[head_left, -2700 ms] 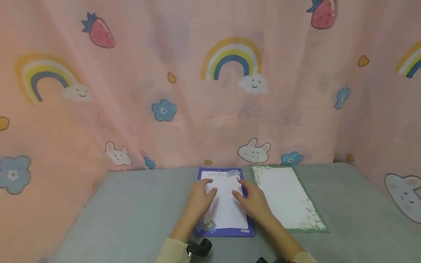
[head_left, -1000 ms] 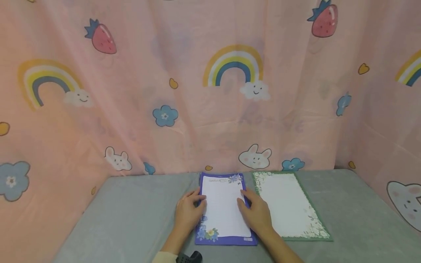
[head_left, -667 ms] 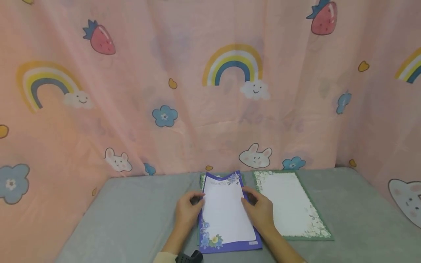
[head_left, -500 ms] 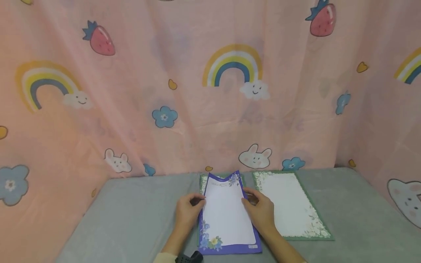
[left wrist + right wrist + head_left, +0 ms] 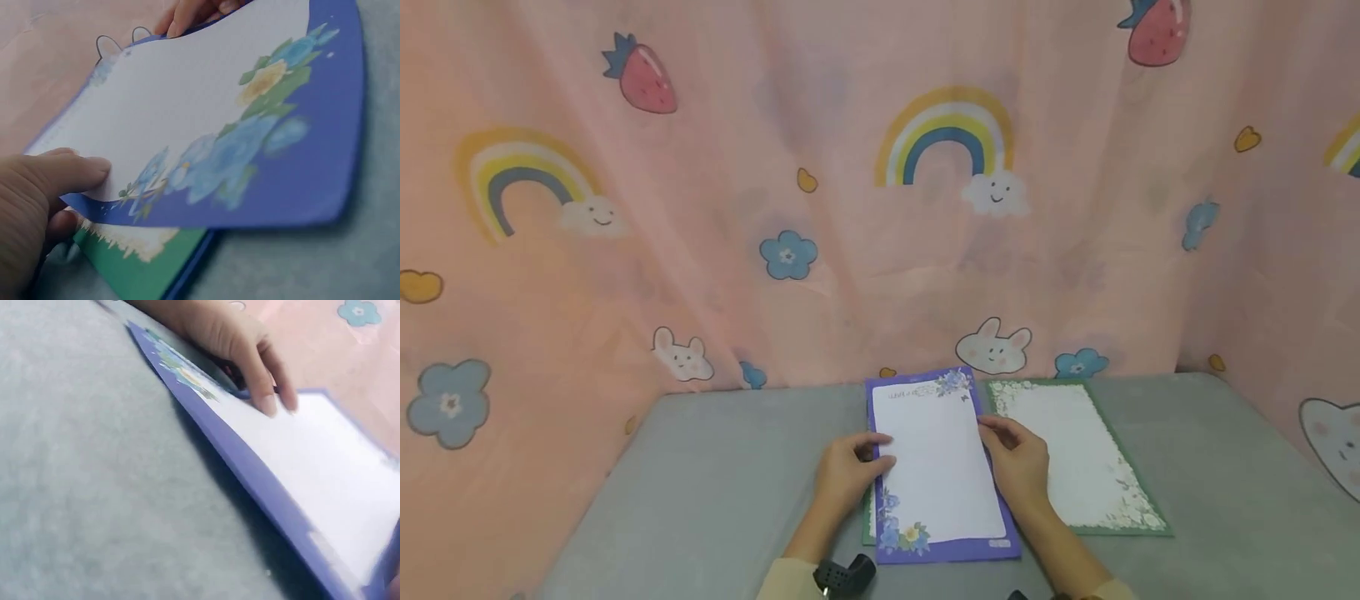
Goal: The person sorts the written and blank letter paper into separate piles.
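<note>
A sheet of letter paper with a purple border and blue flowers [image 5: 936, 467] is held by both hands, raised a little off what lies under it. My left hand [image 5: 846, 475] pinches its left edge, thumb on top and fingers beneath in the left wrist view. At the opposite edge, my right hand [image 5: 1021, 471] grips the sheet between thumb and fingers. Below it, a green-bordered sheet [image 5: 144, 262] shows at the left, mostly covered, on a thin stack with a dark blue edge.
To the right lies another green-bordered sheet with white flowers [image 5: 1067, 450], flat on the grey cloth-covered table [image 5: 737, 500]. A pink curtain [image 5: 715, 208] printed with rainbows and rabbits hangs behind the table's far edge.
Both hands have closed on the purple-bordered sheet's edges and lifted it, uncovering part of the green-bordered one beneath. Since half a second ago its bowed top edge has straightened.
</note>
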The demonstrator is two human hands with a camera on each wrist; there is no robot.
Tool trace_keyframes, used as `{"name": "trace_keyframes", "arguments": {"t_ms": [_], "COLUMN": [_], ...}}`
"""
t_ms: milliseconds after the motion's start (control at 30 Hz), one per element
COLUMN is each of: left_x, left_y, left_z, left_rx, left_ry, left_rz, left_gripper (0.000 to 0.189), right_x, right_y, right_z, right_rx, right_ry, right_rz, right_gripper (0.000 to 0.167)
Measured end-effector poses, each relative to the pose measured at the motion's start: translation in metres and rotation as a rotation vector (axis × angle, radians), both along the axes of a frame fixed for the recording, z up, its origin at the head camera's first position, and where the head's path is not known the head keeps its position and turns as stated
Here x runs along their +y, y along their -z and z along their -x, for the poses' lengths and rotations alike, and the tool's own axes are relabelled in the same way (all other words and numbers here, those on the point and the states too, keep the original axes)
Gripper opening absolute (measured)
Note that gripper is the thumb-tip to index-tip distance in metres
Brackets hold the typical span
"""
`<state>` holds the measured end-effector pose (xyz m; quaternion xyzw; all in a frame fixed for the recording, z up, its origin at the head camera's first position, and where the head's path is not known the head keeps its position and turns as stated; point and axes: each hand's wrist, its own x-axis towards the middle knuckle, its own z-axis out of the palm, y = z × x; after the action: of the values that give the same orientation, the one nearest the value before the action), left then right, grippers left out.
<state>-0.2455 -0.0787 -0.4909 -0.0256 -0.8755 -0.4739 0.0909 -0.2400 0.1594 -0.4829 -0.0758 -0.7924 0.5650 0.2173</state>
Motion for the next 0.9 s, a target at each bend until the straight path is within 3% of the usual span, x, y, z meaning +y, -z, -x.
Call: {"name": "trace_keyframes", "arguments": {"t_ms": [200,400,700,900], "left_x": [-0.001,-0.008,-0.011,-0.015], "left_y": [-0.003,-0.005,0.001,-0.003], "left_z": [0.008,0.01,0.008,0.008], "left_rx": [0.052,0.081,0.023,-0.018], "left_ry": [-0.02,-0.029,0.007,-0.007], "left_rz": [-0.171,-0.282,-0.377,-0.354], "left_gripper": [0.016,0.014,0.019,0.021], "right_x": [0.003,0.0,0.003,0.006], "right_y": [-0.004,-0.002,0.001,0.001], "right_z": [0.004,0.005,0.0,0.003], "right_rx": [-0.036,-0.051,-0.091,-0.059], "right_ry": [-0.166,-0.274,-0.301,-0.338], "right_rz": [0.039,0.044,0.031,0.031], "right_gripper": [0.023,0.029,0.028,0.028]}}
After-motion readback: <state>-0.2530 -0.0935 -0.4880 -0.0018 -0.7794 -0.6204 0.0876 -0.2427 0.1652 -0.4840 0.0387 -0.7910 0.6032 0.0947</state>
